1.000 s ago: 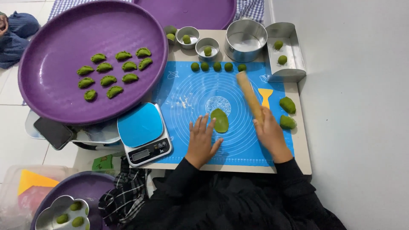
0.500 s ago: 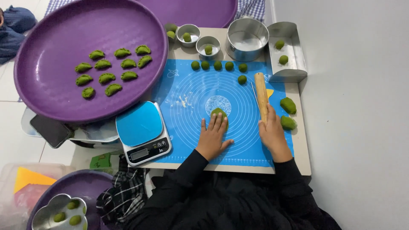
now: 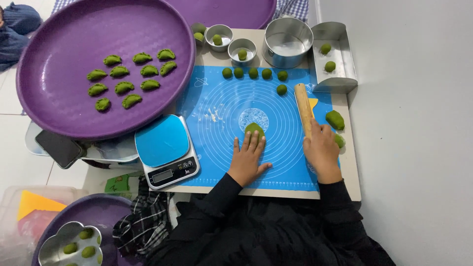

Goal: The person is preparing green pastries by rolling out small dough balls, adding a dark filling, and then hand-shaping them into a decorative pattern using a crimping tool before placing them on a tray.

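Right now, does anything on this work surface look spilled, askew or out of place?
Only small things: pale crumbs or flour scattered on the blue mat, and one green dough ball sitting below the row of balls.

Your right hand [image 3: 322, 148] rests on a smooth, matt wooden rolling pin [image 3: 304, 108]; the blue mat [image 3: 221, 98] looks rubbery, matt; far bowl [image 3: 288, 35] is brushed metal; left tray [image 3: 59, 29] is glossy plastic.

home kitchen floor setup: blue baking mat [image 3: 256, 113], kitchen scale [image 3: 167, 150], dumpling tray [image 3: 64, 74].
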